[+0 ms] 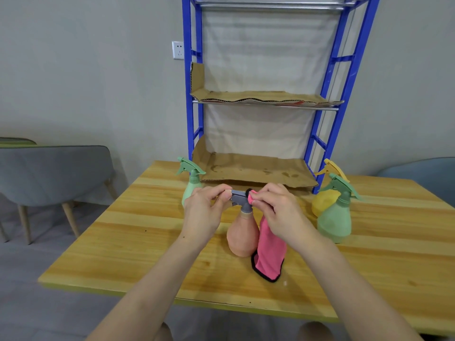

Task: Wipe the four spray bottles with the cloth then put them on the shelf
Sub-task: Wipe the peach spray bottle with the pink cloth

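Observation:
A peach spray bottle (242, 236) with a grey trigger head stands upright in the middle of the wooden table (123, 242). My left hand (205, 212) pinches the front of its grey head. My right hand (278, 212) grips a pink cloth (269, 252) with black edging and presses it against the back of the head; the cloth hangs down to the table. A light green spray bottle (192, 184) stands behind my left hand. Another green bottle (336, 217) and a yellow bottle (325, 193) stand at the right.
A blue metal shelf (320, 141) stands at the table's far edge, its two lower levels lined with cardboard (256, 168). A grey chair (54, 173) stands at the left and a blue chair (423, 175) at the right. A wall socket (177, 49) is beside the shelf.

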A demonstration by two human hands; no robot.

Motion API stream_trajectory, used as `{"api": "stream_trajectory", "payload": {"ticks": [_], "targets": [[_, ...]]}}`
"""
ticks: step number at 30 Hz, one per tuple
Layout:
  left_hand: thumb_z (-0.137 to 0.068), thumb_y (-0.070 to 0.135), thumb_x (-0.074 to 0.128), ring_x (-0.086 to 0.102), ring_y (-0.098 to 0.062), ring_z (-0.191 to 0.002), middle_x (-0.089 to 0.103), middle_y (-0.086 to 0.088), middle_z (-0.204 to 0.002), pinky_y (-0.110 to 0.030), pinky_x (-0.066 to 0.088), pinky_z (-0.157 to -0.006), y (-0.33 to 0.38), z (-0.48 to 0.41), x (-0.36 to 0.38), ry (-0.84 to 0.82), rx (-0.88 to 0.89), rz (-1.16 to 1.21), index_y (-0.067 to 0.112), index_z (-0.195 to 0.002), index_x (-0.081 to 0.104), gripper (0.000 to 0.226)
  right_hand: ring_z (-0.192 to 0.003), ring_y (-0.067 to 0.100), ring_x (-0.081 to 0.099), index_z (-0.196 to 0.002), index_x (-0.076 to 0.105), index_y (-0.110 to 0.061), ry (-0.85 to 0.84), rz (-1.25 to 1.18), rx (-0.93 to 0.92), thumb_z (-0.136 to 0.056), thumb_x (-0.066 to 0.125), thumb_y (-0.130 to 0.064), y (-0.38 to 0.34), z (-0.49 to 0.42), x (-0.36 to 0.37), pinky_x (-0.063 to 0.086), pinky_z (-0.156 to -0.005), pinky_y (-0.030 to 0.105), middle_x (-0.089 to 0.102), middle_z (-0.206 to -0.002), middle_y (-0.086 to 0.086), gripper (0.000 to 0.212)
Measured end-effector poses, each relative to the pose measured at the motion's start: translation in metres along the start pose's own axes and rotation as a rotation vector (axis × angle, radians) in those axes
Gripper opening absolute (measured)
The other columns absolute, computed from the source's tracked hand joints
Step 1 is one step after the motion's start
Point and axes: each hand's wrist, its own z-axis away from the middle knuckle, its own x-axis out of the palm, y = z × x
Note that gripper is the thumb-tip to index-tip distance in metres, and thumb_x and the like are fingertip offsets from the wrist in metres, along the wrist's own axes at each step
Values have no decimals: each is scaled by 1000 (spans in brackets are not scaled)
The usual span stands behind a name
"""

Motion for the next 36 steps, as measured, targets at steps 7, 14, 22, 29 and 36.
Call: {"api": "stream_trajectory", "payload": {"ticks": [7, 14, 22, 29, 36], "targets": [[-99, 43, 60, 58, -15, -104, 74, 19, -100, -45, 49, -97, 0, -1, 0, 5, -22, 5, 40, -105, 76, 17, -93, 17, 64, -105, 79, -13, -39, 25, 85, -98, 68, -11, 15, 11, -17, 53, -84, 38, 67, -97, -1, 13], [-96, 42, 63, 64, -15, -102, 74, 22, -96, -46, 53, -93, 2, 0, 0, 6, -82, 57, 41, -103, 77, 15, -100, 1, 64, -107, 75, -23, 89, -326, 306, -104, 57, -16, -19, -15, -51, 45, -86, 12, 72, -101, -12, 19], [-98, 37, 66, 67, -4, -103, 76, 22, -98, -41, 55, -95, 7, 2, -1, 5, -122, 116, 37, -105, 79, 14, -116, 6, 60, -105, 76, -32, -35, -370, 262, -104, 59, -16, -25, -12, -12, 44, -103, 25, 67, -116, -12, 24], [-101, 38, 63, 67, 2, -103, 76, 23, -100, -33, 56, -95, 10, 4, -5, -24, -106, 123, 35, -110, 78, 18, -118, 3, 51, -132, 69, -33, -167, -140, 189, -101, 64, -26, -19, -7, -5, 40, -103, 25, 62, -119, -23, 32], [-100, 33, 66, 67, 10, -95, 77, 20, -95, -20, 52, -87, 16, 6, -5, 3, -144, 179, 30, -108, 79, 16, -102, 0, 60, -113, 74, -28, 2, -152, 229, -97, 68, -18, -14, -4, -12, 45, -88, 20, 66, -107, -16, 19]]}}
